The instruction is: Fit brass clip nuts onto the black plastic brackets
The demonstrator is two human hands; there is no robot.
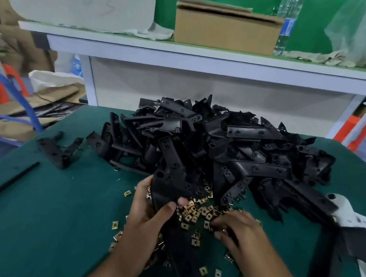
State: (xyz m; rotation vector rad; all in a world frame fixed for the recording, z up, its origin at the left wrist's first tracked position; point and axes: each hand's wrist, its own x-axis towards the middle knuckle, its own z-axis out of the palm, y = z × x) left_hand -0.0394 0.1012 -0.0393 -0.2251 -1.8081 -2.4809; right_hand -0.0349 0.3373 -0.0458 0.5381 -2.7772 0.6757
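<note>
A big heap of black plastic brackets (pixel 230 149) covers the middle of the green mat. In front of it lies a scatter of small brass clip nuts (pixel 197 212). My left hand (pixel 145 219) grips one black bracket (pixel 171 180) by its lower end, thumb across its face, holding it upright above the nuts. My right hand (pixel 238 229) reaches palm down into the nuts, fingertips curled and pinching at one brass clip nut (pixel 210 224). Whether that nut is lifted off the mat I cannot tell.
A lone black bracket (pixel 59 150) lies at the left, and a thin black strip (pixel 10 181) nearer the left edge. A white cloth bag (pixel 352 221) with black parts lies at the right. Behind the mat a white shelf (pixel 204 56) carries a cardboard box (pixel 225 29).
</note>
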